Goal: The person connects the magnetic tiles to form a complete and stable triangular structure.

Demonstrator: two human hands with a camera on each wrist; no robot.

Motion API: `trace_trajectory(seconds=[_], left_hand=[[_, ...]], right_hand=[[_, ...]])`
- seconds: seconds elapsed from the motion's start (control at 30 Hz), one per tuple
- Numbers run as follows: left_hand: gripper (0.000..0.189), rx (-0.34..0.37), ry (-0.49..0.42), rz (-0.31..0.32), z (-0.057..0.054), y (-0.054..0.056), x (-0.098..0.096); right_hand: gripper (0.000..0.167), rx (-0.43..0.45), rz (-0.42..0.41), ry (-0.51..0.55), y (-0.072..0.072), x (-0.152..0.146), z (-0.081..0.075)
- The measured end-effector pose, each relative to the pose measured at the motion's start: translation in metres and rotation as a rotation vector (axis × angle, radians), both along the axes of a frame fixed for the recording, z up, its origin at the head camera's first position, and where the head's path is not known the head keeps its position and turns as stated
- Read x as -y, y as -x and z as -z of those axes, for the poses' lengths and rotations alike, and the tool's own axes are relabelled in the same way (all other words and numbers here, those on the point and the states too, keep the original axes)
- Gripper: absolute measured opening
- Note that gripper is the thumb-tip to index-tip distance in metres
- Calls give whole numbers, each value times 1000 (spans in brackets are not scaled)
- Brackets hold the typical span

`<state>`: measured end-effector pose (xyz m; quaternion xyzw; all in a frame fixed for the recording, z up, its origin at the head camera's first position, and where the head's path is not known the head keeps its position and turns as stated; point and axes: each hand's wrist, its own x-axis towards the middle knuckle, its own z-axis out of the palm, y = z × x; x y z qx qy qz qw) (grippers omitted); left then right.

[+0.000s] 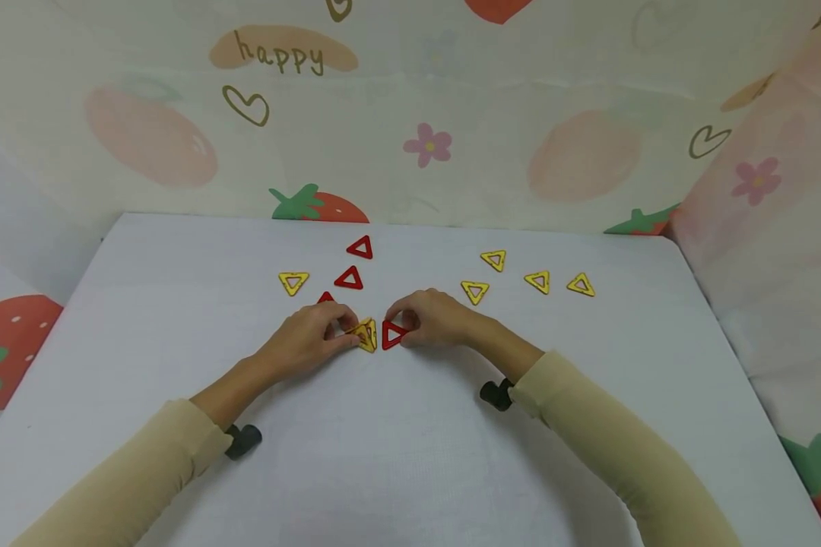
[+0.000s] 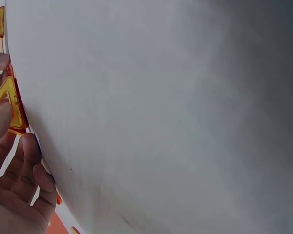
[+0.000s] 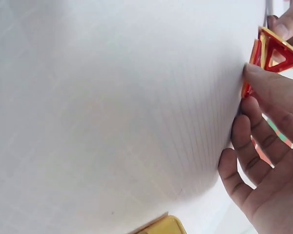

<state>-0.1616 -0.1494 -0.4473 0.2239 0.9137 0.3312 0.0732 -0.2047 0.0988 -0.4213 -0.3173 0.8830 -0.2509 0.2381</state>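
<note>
Near the centre of the frame, the left hand point(image 1: 315, 336) pinches a yellow triangular tile point(image 1: 372, 335) between thumb and fingers, and the wrist views show red pieces set against it. Just to its right, the right hand point(image 1: 436, 317) pinches a red triangular tile point(image 1: 386, 335) at the table; whether the two pieces touch, I cannot tell. Above the left hand, left of centre, lie three red tiles point(image 1: 349, 286), the lowest partly hidden by that hand, with a lone yellow tile point(image 1: 293, 275) farther left. Four yellow tiles point(image 1: 475, 286) lie scattered right of centre, above the right forearm. The white table point(image 1: 410, 456) spreads between the forearms to the bottom of the frame; its far edge meets a printed cloth point(image 1: 479, 99), and its side edges slant toward both lower corners.
</note>
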Motion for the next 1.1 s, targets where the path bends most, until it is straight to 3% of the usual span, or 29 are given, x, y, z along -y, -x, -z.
trace_trajectory(seconds=[0.67, 0.87, 1.1], left_hand=[[26, 16, -12, 20, 0, -2, 0], [26, 18, -20, 23, 1, -1, 0], [26, 8, -16, 23, 0, -2, 0]], right_hand=[[27, -43, -12, 22, -3, -3, 3], [25, -39, 16, 10, -5, -8, 3], [17, -89, 17, 26, -7, -6, 4]])
